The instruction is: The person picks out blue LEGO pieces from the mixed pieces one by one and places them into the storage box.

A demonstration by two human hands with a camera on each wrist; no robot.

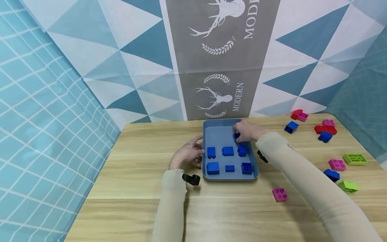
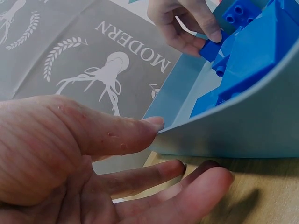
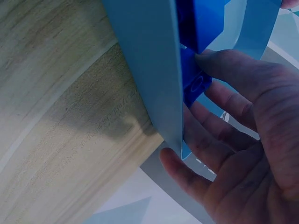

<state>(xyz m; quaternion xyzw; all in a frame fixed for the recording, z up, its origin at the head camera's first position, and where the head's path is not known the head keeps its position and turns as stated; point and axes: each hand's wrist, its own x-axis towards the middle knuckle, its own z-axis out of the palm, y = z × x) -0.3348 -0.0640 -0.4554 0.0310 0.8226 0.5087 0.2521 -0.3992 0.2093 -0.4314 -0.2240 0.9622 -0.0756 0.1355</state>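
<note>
A grey-blue tray (image 1: 218,135) stands on the table near the back wall. Blue toy bricks lie in it in two rows across its near half, among them one (image 1: 228,151) in the middle. My right hand (image 1: 248,130) reaches over the tray's right side and pinches another blue brick (image 3: 198,80) between thumb and fingers, close to the right wall. In the left wrist view that brick (image 2: 212,49) shows under the fingertips. At the tray's left side is my left hand (image 1: 188,153), its thumb touching the rim (image 2: 187,125) and its other fingers loosely spread below.
On the right of the table lie loose pink, red, green and blue bricks, such as a red one (image 1: 325,129), a green one (image 1: 355,159) and a blue one (image 1: 331,175). A pink brick (image 1: 280,194) sits nearer, beside my right forearm. A patterned cloth (image 1: 145,60) hangs behind the table.
</note>
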